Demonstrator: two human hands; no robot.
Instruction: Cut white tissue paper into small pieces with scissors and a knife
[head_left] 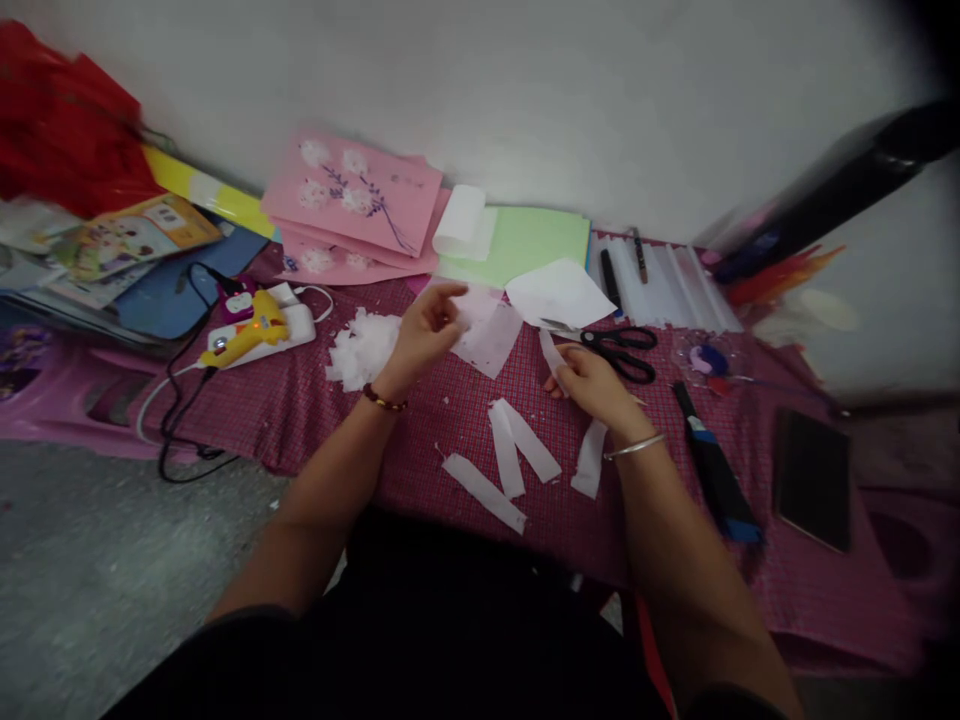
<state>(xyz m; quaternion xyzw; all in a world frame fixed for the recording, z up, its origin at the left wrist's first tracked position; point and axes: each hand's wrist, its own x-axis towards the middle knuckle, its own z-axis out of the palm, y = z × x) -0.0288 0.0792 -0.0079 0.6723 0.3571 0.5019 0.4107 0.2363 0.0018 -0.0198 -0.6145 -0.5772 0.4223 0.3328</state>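
Note:
My right hand pinches a white paper strip between thumb and fingers. Just beyond it, black-handled scissors lie on the cloth. My left hand hovers with fingers bent and thumb apart, and nothing shows in it. It is beside a thin translucent paper sheet and a heap of small white paper pieces. Several cut white strips lie between my forearms, and another strip is close to my right wrist. A white sheet rests behind the scissors.
At the back are pink cards with white flowers, a paper roll and green paper. A yellow glue gun sits on a power strip at left. A blue-black tool and a dark tablet-like object lie at right.

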